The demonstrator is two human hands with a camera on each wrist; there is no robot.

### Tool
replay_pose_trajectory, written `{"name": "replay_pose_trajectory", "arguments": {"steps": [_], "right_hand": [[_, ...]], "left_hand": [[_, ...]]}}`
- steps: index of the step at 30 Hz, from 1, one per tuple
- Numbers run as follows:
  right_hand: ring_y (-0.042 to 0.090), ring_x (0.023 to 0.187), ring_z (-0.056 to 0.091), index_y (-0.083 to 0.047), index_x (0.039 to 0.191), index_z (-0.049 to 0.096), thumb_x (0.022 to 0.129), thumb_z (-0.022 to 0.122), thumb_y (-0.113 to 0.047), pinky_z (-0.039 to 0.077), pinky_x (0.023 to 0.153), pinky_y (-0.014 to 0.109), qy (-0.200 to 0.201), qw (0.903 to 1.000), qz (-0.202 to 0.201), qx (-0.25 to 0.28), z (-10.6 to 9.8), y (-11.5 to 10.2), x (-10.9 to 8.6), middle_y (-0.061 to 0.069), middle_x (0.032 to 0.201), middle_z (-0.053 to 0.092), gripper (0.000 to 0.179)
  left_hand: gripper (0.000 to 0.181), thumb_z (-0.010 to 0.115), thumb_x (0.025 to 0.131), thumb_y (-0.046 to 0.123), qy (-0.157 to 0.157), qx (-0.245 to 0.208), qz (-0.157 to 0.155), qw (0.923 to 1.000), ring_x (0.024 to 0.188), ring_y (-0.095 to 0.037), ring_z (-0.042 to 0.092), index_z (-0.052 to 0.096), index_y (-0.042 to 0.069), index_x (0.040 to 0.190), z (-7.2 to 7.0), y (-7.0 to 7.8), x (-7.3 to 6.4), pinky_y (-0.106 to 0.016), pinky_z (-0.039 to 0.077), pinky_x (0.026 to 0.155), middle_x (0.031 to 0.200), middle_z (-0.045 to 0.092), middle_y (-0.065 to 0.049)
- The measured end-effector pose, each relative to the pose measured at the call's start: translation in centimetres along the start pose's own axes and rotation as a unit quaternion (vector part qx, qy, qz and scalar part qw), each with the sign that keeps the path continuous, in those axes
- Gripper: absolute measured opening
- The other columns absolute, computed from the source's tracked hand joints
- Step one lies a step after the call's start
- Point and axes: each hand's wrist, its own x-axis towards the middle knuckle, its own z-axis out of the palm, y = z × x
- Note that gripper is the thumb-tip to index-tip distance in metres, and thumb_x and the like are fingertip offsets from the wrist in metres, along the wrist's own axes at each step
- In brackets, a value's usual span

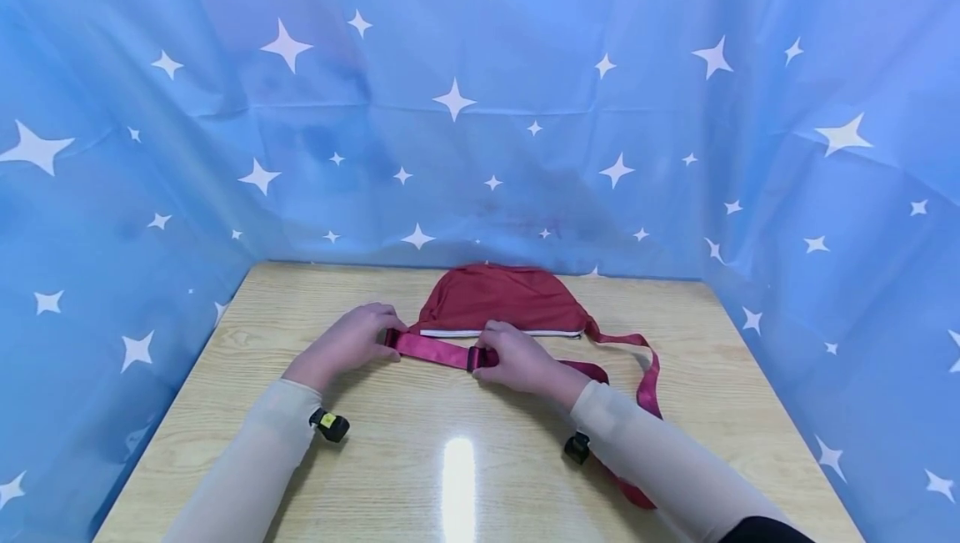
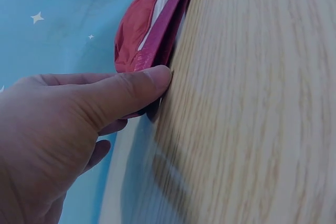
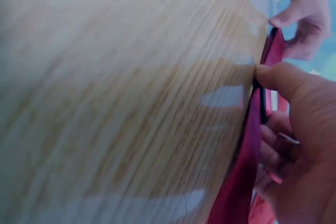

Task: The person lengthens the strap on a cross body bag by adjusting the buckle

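A dark red waist bag (image 1: 502,297) with a white zip along its lower edge lies at the back middle of the table. In front of the zip a magenta strap (image 1: 435,349) runs between both hands. My left hand (image 1: 351,347) pinches the strap's left end by a black buckle (image 1: 391,338), thumb on the near side. With thumb and fingers, my right hand (image 1: 517,359) pinches the strap at a black slider (image 1: 472,359). Seen in the right wrist view, the strap (image 3: 239,182) hangs on past that slider toward the wrist.
The strap's loose part (image 1: 647,384) loops out from the bag's right corner and passes under the right forearm. A pale wooden table (image 1: 390,476) bears everything. Blue star-patterned cloth (image 1: 450,151) stands at the back and both sides. Each wrist wears a small black camera (image 1: 330,425).
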Motion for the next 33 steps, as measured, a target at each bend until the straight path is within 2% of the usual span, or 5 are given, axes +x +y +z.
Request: {"name": "replay_pose_trajectory", "arguments": {"steps": [9,18,25,33], "right_hand": [[0.014,0.094,0.054,-0.013,0.115,0.079,0.092,0.094,-0.031,0.051,0.082,0.035,0.001,0.9996,0.027,0.009,0.0,-0.5,0.0,-0.005,0.101,0.061,0.033],[0.018,0.097,0.058,-0.01,0.116,0.082,0.087,0.098,-0.026,0.056,0.086,0.039,0.032,0.9976,0.061,0.006,0.5,-1.6,-0.3,0.0,0.103,0.065,0.037],[0.019,0.098,0.057,-0.01,0.115,0.077,0.088,0.097,-0.026,0.055,0.086,0.041,0.041,0.997,0.065,0.013,0.7,-2.1,-0.5,0.002,0.104,0.064,0.036],[0.014,0.09,0.054,-0.015,0.104,0.074,0.086,0.094,-0.034,0.051,0.076,0.033,0.024,0.9975,0.047,-0.046,0.5,-1.7,-0.2,-0.005,0.097,0.059,0.033]], "left_hand": [[0.042,0.098,0.087,0.02,-0.012,-0.049,-0.034,0.9981,0.11,-0.021,0.067,0.082,0.011,0.124,-0.2,-0.2,0.0,-0.047,0.055,0.105,0.115,0.072,0.001],[0.042,0.097,0.088,0.019,-0.019,-0.076,-0.052,0.9956,0.115,-0.023,0.068,0.079,0.012,0.126,0.1,-0.5,-0.1,-0.049,0.054,0.108,0.119,0.073,0.001],[0.045,0.097,0.088,0.022,-0.017,-0.064,-0.06,0.996,0.122,-0.026,0.067,0.078,0.013,0.128,0.1,-0.3,-0.4,-0.05,0.053,0.11,0.123,0.072,0.0],[0.044,0.096,0.089,0.024,-0.007,-0.028,-0.037,0.9989,0.123,-0.028,0.068,0.08,0.013,0.129,-0.3,0.0,-0.4,-0.051,0.053,0.112,0.125,0.074,-0.002]]}}
